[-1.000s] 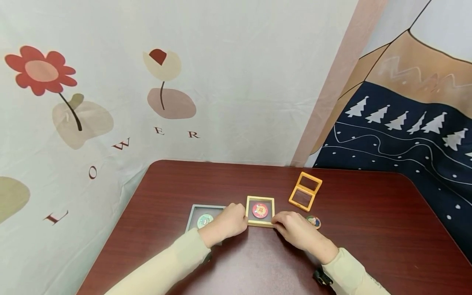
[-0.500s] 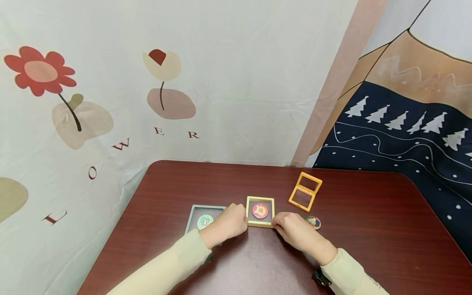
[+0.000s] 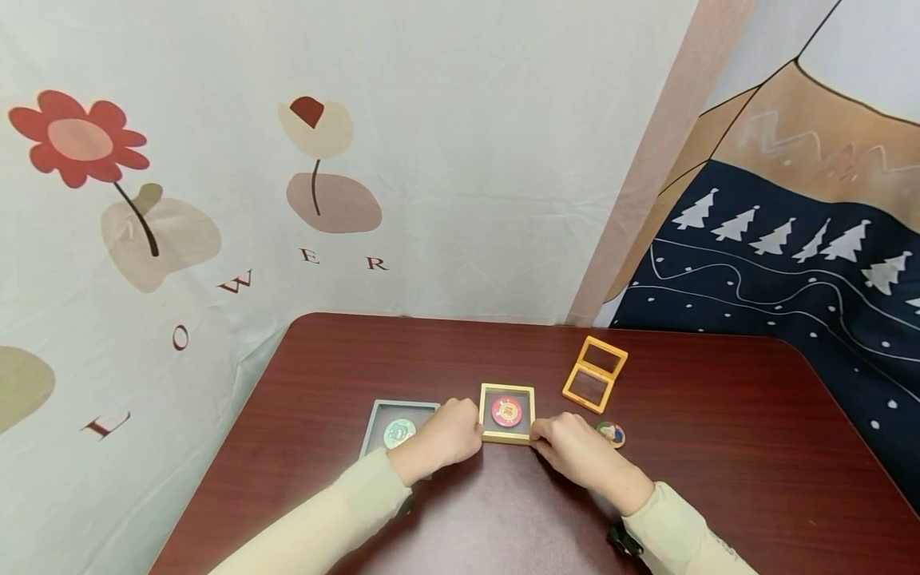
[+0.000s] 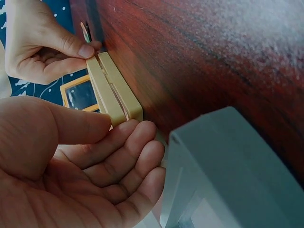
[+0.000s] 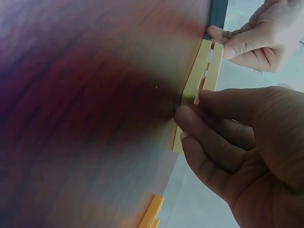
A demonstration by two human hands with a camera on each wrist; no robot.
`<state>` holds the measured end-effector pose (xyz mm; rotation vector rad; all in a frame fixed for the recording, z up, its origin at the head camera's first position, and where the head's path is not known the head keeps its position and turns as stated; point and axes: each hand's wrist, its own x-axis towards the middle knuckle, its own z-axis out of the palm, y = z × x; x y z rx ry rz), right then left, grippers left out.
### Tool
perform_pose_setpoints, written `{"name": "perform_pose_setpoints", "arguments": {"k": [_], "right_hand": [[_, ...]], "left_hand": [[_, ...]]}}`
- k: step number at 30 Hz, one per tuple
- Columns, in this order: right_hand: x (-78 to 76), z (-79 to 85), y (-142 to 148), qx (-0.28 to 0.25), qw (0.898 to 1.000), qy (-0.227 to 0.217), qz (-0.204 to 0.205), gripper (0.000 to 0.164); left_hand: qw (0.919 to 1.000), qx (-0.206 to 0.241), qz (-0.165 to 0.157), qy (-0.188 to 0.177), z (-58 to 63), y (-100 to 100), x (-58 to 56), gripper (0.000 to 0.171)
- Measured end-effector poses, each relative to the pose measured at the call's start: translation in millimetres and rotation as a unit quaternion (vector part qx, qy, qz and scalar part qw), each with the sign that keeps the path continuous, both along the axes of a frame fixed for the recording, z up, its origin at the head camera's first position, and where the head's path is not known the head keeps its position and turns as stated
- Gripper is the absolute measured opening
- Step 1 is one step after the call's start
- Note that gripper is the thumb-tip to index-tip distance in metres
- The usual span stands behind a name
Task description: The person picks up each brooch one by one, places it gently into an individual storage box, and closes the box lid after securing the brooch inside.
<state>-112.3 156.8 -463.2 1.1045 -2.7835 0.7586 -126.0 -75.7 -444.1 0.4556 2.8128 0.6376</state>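
A pale yellow square display frame [image 3: 507, 438] lies on the table with a round red badge [image 3: 506, 411] behind its clear film. My left hand [image 3: 447, 432] pinches its near left corner, thumb on the upper half. At the near right corner, my right hand [image 3: 573, 447] grips the frame between thumb and fingers. Both wrist views show a narrow gap between the frame's two halves [image 4: 108, 90]. Under my left forearm, partly hidden, sits a larger grey-blue frame [image 3: 384, 402] with a round green badge [image 3: 399, 432].
An orange hinged frame [image 3: 595, 372] lies unfolded toward the back right of the dark red table [image 3: 719, 431]. Just beyond my right hand is a small round multicoloured badge [image 3: 611, 434]. A printed cloth [image 3: 467, 160] hangs behind the table.
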Motion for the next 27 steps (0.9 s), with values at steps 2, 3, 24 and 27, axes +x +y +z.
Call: {"name": "perform_pose_setpoints", "arguments": {"k": [2, 3, 24, 27], "right_hand": [[-0.1, -0.6, 0.0, -0.003, 1.000, 0.002, 0.002, 0.019], [-0.2, -0.9, -0.1, -0.005, 1.000, 0.002, 0.003, 0.019], [5.2, 0.8, -0.9, 0.007, 1.000, 0.020, -0.015, 0.015], [9.2, 2.3, 2.1, 0.011, 0.998, 0.047, -0.030, 0.011]], "left_hand": [[1.0000, -0.001, 0.002, -0.003, 4.4, 0.8, 2.1, 0.036], [1.0000, -0.002, 0.002, -0.002, 5.0, 0.8, 2.4, 0.036], [0.9999, -0.008, -0.004, -0.012, 2.9, 1.6, 0.4, 0.038], [0.9999, -0.004, -0.004, -0.012, 2.6, 1.9, 0.0, 0.038]]}}
